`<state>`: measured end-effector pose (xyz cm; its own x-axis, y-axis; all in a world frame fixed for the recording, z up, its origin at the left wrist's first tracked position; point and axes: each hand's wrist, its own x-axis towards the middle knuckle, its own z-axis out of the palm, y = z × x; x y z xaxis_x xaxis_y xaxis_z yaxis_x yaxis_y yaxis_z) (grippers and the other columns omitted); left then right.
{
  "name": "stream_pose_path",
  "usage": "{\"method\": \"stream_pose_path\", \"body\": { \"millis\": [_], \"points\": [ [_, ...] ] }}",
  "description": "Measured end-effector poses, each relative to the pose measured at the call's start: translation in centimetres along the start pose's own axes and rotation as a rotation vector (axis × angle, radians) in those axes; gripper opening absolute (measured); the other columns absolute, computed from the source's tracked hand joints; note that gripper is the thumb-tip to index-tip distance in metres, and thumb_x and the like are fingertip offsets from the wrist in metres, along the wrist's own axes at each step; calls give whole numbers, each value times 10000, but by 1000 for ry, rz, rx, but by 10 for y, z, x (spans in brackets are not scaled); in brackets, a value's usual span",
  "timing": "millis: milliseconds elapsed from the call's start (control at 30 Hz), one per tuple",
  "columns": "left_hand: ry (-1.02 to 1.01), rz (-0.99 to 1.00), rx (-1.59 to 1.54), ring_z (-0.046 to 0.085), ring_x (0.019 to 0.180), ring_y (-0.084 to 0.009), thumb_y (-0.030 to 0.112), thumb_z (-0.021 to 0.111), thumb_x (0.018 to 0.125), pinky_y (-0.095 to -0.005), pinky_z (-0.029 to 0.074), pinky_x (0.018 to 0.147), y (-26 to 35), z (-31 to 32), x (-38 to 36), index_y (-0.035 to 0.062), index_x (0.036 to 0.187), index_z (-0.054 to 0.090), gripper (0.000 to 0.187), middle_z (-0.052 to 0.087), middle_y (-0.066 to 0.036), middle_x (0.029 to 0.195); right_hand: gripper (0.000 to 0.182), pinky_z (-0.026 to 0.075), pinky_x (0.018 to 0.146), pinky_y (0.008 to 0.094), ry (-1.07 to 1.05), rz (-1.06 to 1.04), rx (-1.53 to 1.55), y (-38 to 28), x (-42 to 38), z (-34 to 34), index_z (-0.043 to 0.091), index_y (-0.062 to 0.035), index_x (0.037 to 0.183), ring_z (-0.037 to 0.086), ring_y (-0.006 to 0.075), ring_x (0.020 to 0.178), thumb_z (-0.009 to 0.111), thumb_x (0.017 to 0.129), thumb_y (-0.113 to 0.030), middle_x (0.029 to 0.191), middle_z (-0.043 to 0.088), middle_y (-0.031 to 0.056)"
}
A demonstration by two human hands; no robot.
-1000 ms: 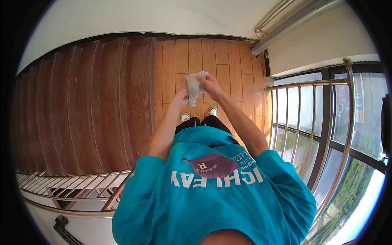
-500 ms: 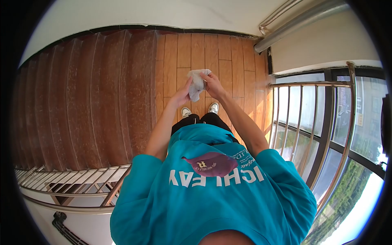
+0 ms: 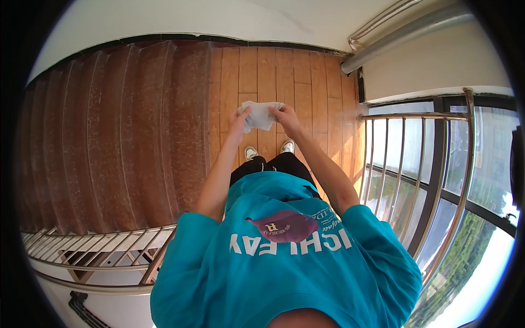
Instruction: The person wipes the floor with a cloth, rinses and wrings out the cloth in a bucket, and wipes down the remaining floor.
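From my head view, the left hand point(image 3: 239, 118) and right hand point(image 3: 286, 118) each pinch one end of a white cloth point(image 3: 261, 113), which spans the gap between them above the floor, just ahead of the shoes point(image 3: 287, 146). I see the thumbs on the cloth; the fingers behind it are hidden, and I can't make out its weave. It looks thin and wrinkled, its lower edge uneven. Around the hands I have open room over the wood-plank floor point(image 3: 306, 98). To the left, the planks end at worn, reddish-brown steps point(image 3: 120, 136); to the right stands a shiny metal railing point(image 3: 415, 116) before glass panes. Ahead, a dark-edged pale wall point(image 3: 219, 22) bounds the landing. The lens's black rim cuts off the far steps.
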<state>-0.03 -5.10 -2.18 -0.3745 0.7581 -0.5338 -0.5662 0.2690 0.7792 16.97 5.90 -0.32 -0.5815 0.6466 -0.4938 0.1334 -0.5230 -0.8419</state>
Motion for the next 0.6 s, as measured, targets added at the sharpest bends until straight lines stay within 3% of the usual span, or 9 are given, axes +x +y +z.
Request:
{"method": "stream_pose_path", "body": {
  "millis": [100, 200, 300, 400, 500, 600],
  "points": [
    [88, 42, -65, 688, 934, -146, 246, 773, 931, -302, 535, 779, -6, -7, 5, 28, 1167, 662, 340, 728, -63, 1069, 265, 577, 902, 343, 8, 12, 95, 13, 5, -2, 667, 11, 1170, 708, 187, 994, 675, 1009, -200, 1090, 727, 84],
    [108, 48, -2, 702, 958, -158, 239, 796, 909, -321, 548, 840, -11, -22, 27, 23, 1157, 677, 350, 733, -66, 1097, 268, 590, 875, 353, 73, 116, 168, 17, 18, -1, 661, 23, 1168, 713, 196, 979, 693, 993, -178, 1081, 726, 97],
    [185, 25, 152, 697, 909, -166, 169, 803, 877, -326, 546, 780, -10, -24, 32, 21, 1118, 670, 313, 734, -80, 1025, 289, 617, 761, 354, 158, 145, 2, 46, 48, -13, 644, 45, 1178, 730, 223, 913, 712, 969, -143, 1053, 726, 137],
    [207, 24, 248, 707, 904, -183, 134, 812, 845, -341, 560, 777, -16, -34, 64, -1, 1126, 664, 345, 737, -94, 1039, 319, 620, 733, 350, 208, 105, -58, 49, 66, -13, 639, 48, 1188, 734, 229, 898, 739, 941, -127, 1048, 726, 143],
    [236, -19, 336, 717, 889, -199, 125, 833, 802, -347, 572, 768, -33, -39, 100, -23, 1151, 654, 419, 740, -105, 1036, 357, 621, 709, 346, 231, 217, -66, 62, 99, -25, 641, 44, 1180, 731, 226, 862, 783, 893, -115, 1042, 725, 131],
    [355, -51, 523, 708, 1016, -278, 148, 863, 748, -385, 563, 872, -69, -59, 149, -31, 1195, 617, 541, 720, -167, 1115, 391, 619, 686, 351, 321, 314, -70, 99, 149, -35, 641, 14, 1179, 722, 210, 841, 814, 852, -112, 1037, 715, 116]
  ]
}}
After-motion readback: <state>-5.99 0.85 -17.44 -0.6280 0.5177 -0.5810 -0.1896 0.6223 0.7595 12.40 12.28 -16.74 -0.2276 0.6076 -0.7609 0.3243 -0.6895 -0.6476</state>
